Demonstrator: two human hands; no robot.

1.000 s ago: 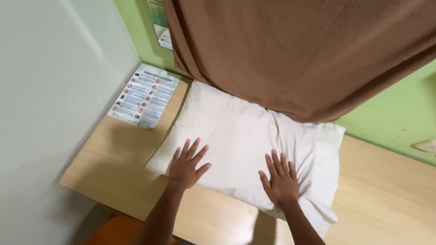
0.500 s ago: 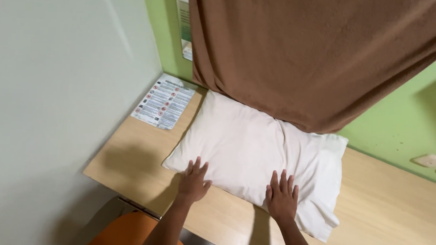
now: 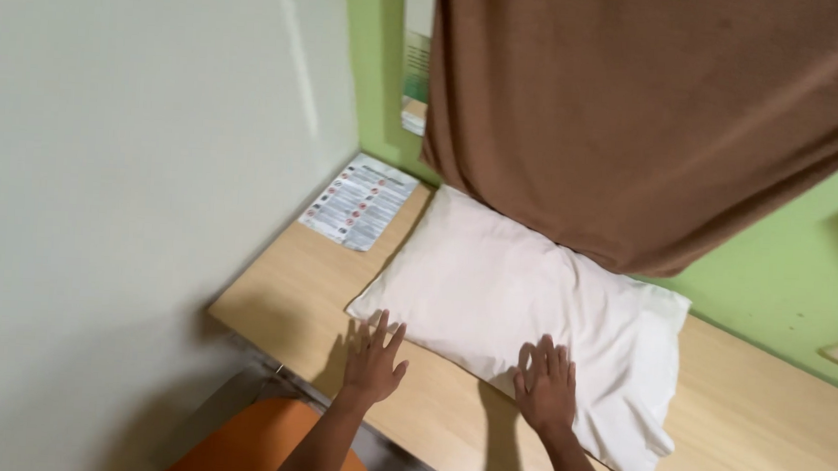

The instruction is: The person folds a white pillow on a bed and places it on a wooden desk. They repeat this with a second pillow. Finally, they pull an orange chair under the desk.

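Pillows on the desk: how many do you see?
1. The white pillow lies on the wooden desk below the brown curtain, which may hide more; right hand rests on its near edge.

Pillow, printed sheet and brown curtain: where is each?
white pillow [image 3: 521, 293], head view, middle of its top face
printed sheet [image 3: 359, 202], head view, centre of the page
brown curtain [image 3: 655, 114], head view, middle of the cloth

Bedroom nook: pillow [image 3: 520, 312], curtain [image 3: 655, 114], wooden desk [image 3: 763, 426].
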